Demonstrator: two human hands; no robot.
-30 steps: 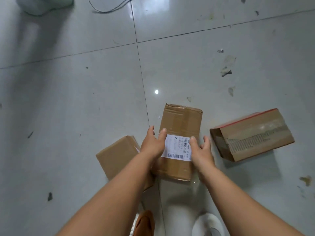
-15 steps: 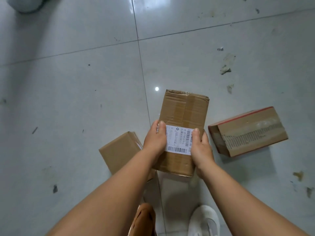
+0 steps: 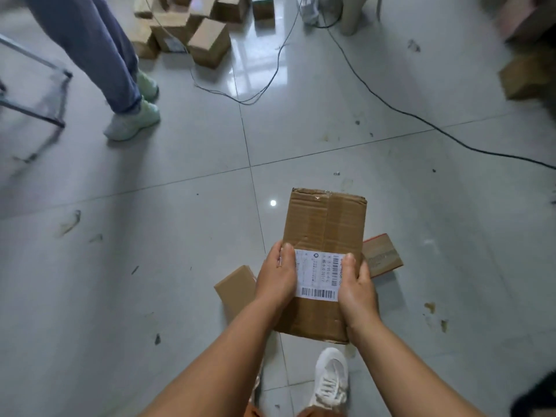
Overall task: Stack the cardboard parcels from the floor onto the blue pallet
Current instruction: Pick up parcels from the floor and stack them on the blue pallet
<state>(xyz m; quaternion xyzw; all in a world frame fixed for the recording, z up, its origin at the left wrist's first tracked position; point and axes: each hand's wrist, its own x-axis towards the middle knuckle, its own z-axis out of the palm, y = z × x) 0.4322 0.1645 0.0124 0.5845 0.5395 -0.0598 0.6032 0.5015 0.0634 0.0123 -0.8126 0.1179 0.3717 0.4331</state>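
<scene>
I hold a brown cardboard parcel [image 3: 323,233] with a white barcode label above the floor, lifted in front of me. My left hand [image 3: 275,276] grips its left edge and my right hand [image 3: 356,284] grips its right edge, thumbs on the label. Below it on the tiles lie a small plain parcel [image 3: 233,285] at the left and a red-edged parcel [image 3: 382,254] at the right, both partly hidden. No blue pallet is in view.
A heap of cardboard boxes [image 3: 192,28] lies far ahead. Another person's legs [image 3: 99,55] stand at the upper left beside a metal frame [image 3: 39,76]. Black cables [image 3: 391,103] cross the floor. More boxes [image 3: 526,76] sit at the right edge.
The parcel has come up off the floor in both hands, and my view has tilted up, bringing the far boxes, the other person and the cables into sight.
</scene>
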